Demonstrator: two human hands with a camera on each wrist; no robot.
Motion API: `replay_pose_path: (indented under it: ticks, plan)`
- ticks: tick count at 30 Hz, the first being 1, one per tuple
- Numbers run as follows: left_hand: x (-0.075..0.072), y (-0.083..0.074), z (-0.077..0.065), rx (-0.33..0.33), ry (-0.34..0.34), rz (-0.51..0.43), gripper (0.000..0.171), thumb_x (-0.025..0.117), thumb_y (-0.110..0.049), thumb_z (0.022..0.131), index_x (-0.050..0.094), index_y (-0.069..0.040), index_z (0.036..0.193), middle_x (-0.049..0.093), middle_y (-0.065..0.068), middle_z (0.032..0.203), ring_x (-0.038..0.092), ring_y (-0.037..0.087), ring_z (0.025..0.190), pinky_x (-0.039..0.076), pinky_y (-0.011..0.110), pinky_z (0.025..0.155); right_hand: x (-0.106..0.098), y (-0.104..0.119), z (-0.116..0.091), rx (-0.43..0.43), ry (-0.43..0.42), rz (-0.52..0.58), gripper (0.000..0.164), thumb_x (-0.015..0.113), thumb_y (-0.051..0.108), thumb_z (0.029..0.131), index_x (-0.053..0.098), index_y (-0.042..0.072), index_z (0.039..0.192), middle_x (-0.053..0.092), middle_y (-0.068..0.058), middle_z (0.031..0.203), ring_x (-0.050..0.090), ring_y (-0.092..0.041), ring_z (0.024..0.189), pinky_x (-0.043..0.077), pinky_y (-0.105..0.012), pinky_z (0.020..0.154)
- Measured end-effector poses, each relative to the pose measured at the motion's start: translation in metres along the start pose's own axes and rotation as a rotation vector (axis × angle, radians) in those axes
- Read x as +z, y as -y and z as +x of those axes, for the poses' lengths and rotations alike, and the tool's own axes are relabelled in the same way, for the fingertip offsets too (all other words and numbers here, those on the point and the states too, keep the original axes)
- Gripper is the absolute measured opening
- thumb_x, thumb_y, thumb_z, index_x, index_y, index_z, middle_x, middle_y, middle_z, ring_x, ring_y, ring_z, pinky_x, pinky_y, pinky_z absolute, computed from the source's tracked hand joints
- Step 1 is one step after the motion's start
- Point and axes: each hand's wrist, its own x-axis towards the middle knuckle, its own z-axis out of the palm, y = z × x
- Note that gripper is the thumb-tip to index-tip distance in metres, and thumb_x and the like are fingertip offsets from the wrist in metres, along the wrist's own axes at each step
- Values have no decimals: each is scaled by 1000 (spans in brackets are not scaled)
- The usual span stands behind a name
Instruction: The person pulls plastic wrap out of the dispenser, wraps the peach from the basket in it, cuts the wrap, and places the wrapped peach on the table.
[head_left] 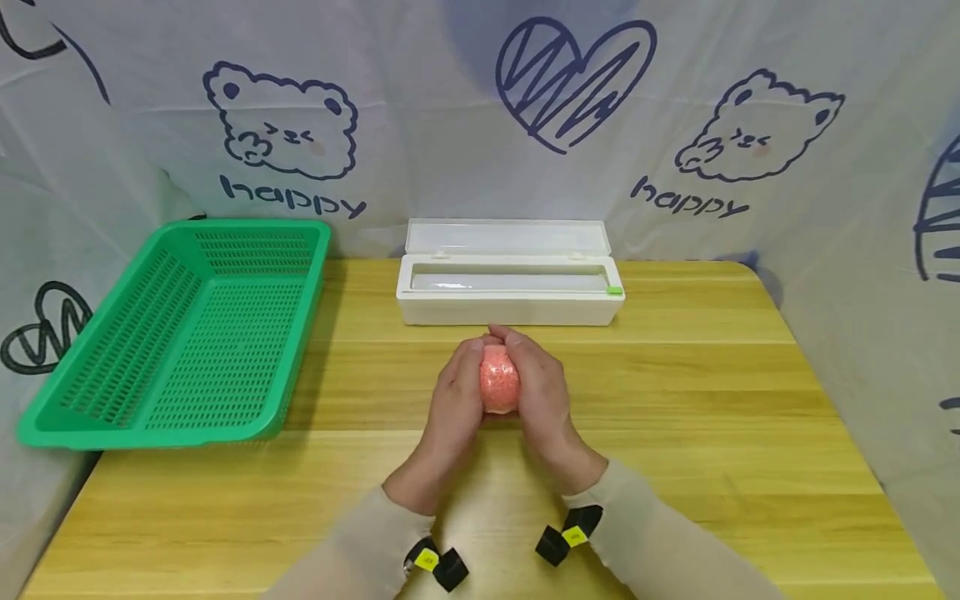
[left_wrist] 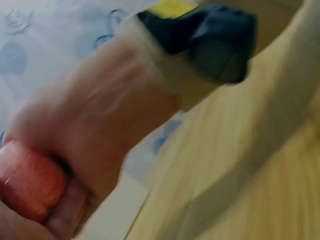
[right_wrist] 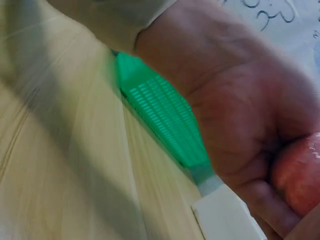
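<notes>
Both hands cup a round, pinkish-red apple [head_left: 499, 380] above the middle of the table. Glossy highlights on its surface look like clear film around it. My left hand [head_left: 456, 387] grips it from the left, and my right hand [head_left: 543, 385] from the right, with the fingertips meeting at the far side. Curled fingers wrap under the apple [left_wrist: 31, 181] in the left wrist view. The right wrist view shows only part of the apple [right_wrist: 300, 175], at its right edge. Its underside is mostly hidden by the hands.
Just beyond the hands stands a long white box [head_left: 510, 312] with its lid raised and a green slider at its right end. A green plastic basket [head_left: 281, 367] sits on the left of the wooden table [head_left: 675, 400]. Printed white cloth [head_left: 450, 167] hangs behind.
</notes>
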Motion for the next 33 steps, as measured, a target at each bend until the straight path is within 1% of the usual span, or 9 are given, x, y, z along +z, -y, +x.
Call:
replay_pose_path:
  ticks: [2, 5, 8, 11, 15, 18, 23, 28, 33]
  plan:
    - [4, 1, -1, 36, -77, 84, 43, 37, -32, 112, 73, -10, 121, 72, 7, 125, 63, 17, 112, 51, 31, 96, 3, -1, -1, -29, -58, 4, 42, 43, 29, 109, 77, 12, 127, 76, -4, 128, 68, -18, 123, 54, -31, 104]
    - [9, 2, -2, 35, -134, 77, 44, 37, -32, 111, 75, -12, 116, 73, 4, 121, 64, 17, 111, 51, 33, 96, 7, -2, -2, -54, -121, 54, 41, 44, 22, 107, 81, 9, 119, 78, -5, 123, 70, -18, 118, 55, -24, 97]
    - [10, 1, -2, 24, -160, 43, 43, 38, -33, 110, 76, -12, 114, 74, 3, 119, 63, 15, 109, 51, 32, 95, 8, -1, -1, -62, -114, 74, 43, 42, 20, 107, 81, 8, 118, 78, -6, 122, 70, -19, 117, 56, -27, 96]
    - [8, -2, 0, -41, -130, -102, 38, 44, -31, 108, 75, -10, 113, 71, 6, 121, 62, 16, 107, 53, 30, 90, 6, -1, 2, -41, -69, 62, 43, 41, 22, 107, 80, 9, 121, 77, -6, 125, 69, -19, 119, 54, -31, 101]
    - [5, -9, 4, -185, -57, -323, 30, 51, -31, 102, 71, -11, 110, 64, 8, 120, 63, 18, 102, 59, 29, 78, 2, -3, 6, 9, 19, 146, 42, 45, 27, 107, 76, 8, 128, 74, -7, 132, 66, -19, 124, 49, -35, 108]
    - [5, -12, 5, -177, -68, -264, 28, 50, -33, 103, 69, -12, 106, 64, 5, 113, 61, 16, 98, 56, 27, 76, 3, -5, 6, 7, 30, 198, 42, 47, 27, 107, 76, 6, 128, 74, -7, 132, 65, -18, 125, 49, -34, 109]
    - [11, -9, 6, -94, -174, -111, 29, 49, -28, 105, 69, -10, 95, 65, 0, 96, 57, 14, 92, 49, 27, 77, 7, -8, 4, -60, -66, 138, 37, 50, 23, 106, 82, 6, 114, 79, -6, 119, 69, -14, 119, 53, -26, 103]
    - [13, -5, 7, -127, -211, -151, 28, 51, -27, 103, 72, -9, 97, 66, 1, 97, 58, 14, 92, 51, 25, 77, 9, -12, 5, -59, -93, 122, 35, 52, 21, 103, 83, 5, 108, 80, -6, 115, 71, -15, 116, 55, -26, 99]
    - [11, 1, 11, -200, -175, -208, 30, 50, -31, 106, 66, -5, 108, 59, 5, 107, 55, 16, 95, 51, 23, 76, 5, -15, 6, -36, -54, 19, 37, 51, 28, 106, 80, 11, 120, 77, -5, 126, 67, -18, 121, 54, -29, 100]
